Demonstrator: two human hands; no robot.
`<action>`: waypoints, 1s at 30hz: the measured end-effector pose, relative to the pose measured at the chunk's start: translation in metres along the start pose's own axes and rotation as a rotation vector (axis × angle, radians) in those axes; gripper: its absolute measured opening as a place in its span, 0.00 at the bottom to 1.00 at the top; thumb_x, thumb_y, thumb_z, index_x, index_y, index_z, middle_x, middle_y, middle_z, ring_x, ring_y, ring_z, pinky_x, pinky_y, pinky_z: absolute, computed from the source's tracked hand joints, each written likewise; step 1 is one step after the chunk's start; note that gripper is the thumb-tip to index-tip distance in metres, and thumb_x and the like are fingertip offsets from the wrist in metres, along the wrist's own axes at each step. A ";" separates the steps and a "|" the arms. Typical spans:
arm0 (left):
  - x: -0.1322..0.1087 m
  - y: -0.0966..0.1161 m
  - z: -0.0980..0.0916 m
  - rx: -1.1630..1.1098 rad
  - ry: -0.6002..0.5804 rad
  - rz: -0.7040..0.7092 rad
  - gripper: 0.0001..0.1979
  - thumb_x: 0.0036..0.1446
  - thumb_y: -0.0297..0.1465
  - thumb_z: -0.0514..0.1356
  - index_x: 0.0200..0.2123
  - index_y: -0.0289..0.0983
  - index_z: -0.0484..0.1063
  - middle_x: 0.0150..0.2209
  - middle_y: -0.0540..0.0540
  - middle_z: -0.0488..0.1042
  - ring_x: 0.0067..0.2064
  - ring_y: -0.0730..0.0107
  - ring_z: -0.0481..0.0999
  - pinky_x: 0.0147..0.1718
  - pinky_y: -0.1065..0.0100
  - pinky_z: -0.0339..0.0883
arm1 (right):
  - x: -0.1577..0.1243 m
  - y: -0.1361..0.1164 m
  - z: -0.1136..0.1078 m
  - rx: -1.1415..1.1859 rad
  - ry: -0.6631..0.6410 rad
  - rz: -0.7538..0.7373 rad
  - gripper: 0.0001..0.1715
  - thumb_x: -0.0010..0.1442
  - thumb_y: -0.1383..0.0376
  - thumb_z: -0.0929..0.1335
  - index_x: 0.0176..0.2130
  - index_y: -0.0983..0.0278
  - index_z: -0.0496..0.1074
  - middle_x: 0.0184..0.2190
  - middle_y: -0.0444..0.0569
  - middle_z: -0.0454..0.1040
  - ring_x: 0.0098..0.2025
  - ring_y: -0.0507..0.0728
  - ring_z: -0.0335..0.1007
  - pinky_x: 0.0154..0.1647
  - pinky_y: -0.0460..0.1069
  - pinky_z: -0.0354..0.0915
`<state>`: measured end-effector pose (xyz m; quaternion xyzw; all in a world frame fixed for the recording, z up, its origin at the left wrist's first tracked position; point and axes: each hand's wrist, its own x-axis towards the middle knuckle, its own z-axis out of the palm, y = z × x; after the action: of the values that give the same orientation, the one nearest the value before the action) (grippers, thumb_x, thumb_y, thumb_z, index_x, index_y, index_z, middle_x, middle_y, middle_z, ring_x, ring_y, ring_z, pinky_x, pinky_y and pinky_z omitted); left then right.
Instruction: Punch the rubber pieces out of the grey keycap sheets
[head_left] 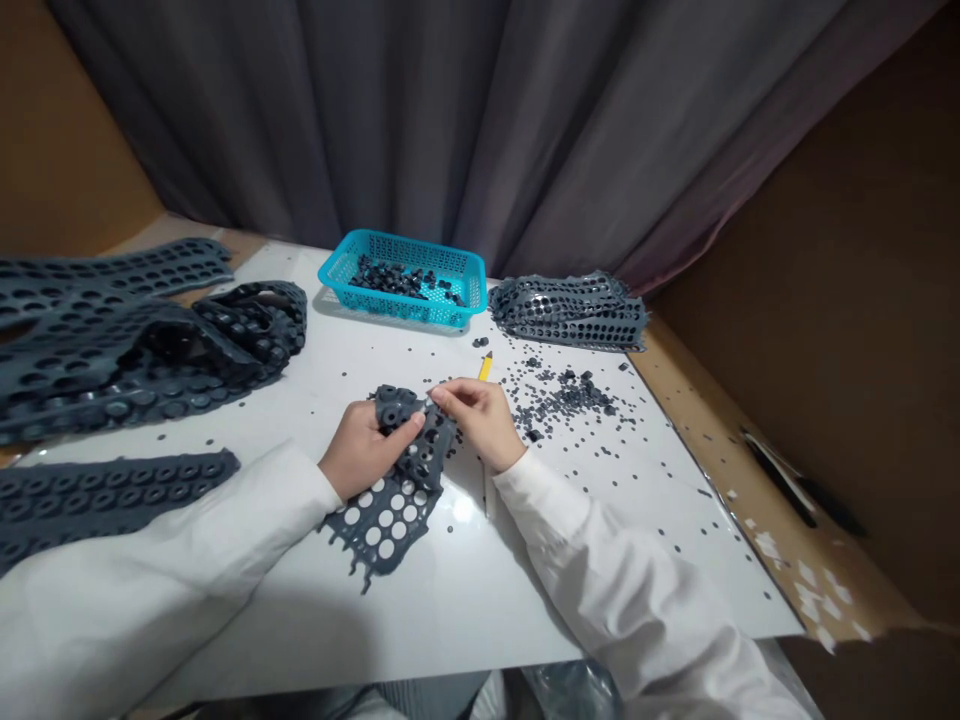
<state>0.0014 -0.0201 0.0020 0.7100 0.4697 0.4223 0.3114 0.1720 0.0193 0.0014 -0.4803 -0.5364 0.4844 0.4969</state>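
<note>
My left hand [369, 445] grips a dark grey rubber sheet [386, 535] with rows of round holes. The upper part of the sheet is folded over and carries raised ring-shaped pieces, and its lower end hangs flat with ragged edges. My right hand [480, 412] pinches with thumb and forefinger right at the folded part, near the left thumb. What lies between those fingertips is too small to make out. A slim stick-like tool with a yellow end [486, 367] shows above and below my right hand, partly hidden by it.
A blue basket [330, 284] holding small dark pieces stands at the back. Perforated rubber sheets [150, 350] lie left, and a rolled one [570, 312] back right. Small dark bits [577, 395] are scattered to the right. A black-handled tool [780, 475] and white scraps [817, 600] lie along the right side.
</note>
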 end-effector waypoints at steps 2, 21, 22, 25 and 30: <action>-0.002 0.001 -0.001 0.005 -0.003 -0.013 0.13 0.50 0.34 0.58 0.18 0.33 0.71 0.19 0.49 0.74 0.23 0.69 0.73 0.23 0.72 0.66 | 0.013 0.001 -0.013 0.038 0.195 -0.015 0.12 0.45 0.59 0.71 0.24 0.66 0.73 0.18 0.43 0.69 0.22 0.49 0.62 0.27 0.46 0.61; 0.006 -0.011 -0.007 -0.397 -0.078 -0.290 0.17 0.49 0.39 0.60 0.38 0.33 0.74 0.39 0.41 0.78 0.43 0.56 0.75 0.43 0.61 0.67 | 0.007 -0.032 -0.014 0.531 -0.410 0.353 0.16 0.50 0.55 0.70 0.36 0.63 0.73 0.31 0.46 0.70 0.24 0.46 0.59 0.28 0.43 0.65; 0.006 -0.013 -0.007 -0.493 -0.088 -0.337 0.17 0.49 0.39 0.60 0.38 0.33 0.73 0.38 0.41 0.78 0.43 0.55 0.75 0.43 0.61 0.67 | 0.006 -0.031 -0.014 0.509 -0.425 0.336 0.16 0.52 0.55 0.68 0.36 0.63 0.73 0.31 0.45 0.70 0.24 0.46 0.59 0.28 0.43 0.65; 0.008 -0.015 -0.006 -0.755 -0.099 -0.469 0.17 0.46 0.36 0.61 0.38 0.33 0.72 0.35 0.43 0.79 0.42 0.54 0.75 0.40 0.61 0.68 | 0.013 -0.031 -0.018 0.404 -0.442 0.262 0.18 0.53 0.53 0.67 0.37 0.63 0.72 0.31 0.46 0.70 0.23 0.46 0.59 0.27 0.44 0.64; 0.011 -0.015 -0.005 -0.725 -0.117 -0.462 0.15 0.45 0.33 0.64 0.38 0.34 0.70 0.39 0.44 0.78 0.43 0.58 0.75 0.42 0.61 0.67 | 0.082 -0.032 -0.037 0.002 -0.101 -0.025 0.20 0.47 0.59 0.71 0.39 0.68 0.73 0.30 0.48 0.74 0.24 0.47 0.63 0.32 0.48 0.65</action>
<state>-0.0072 -0.0042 -0.0050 0.4537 0.4191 0.4382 0.6531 0.2038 0.1003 0.0407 -0.4482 -0.5662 0.5022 0.4757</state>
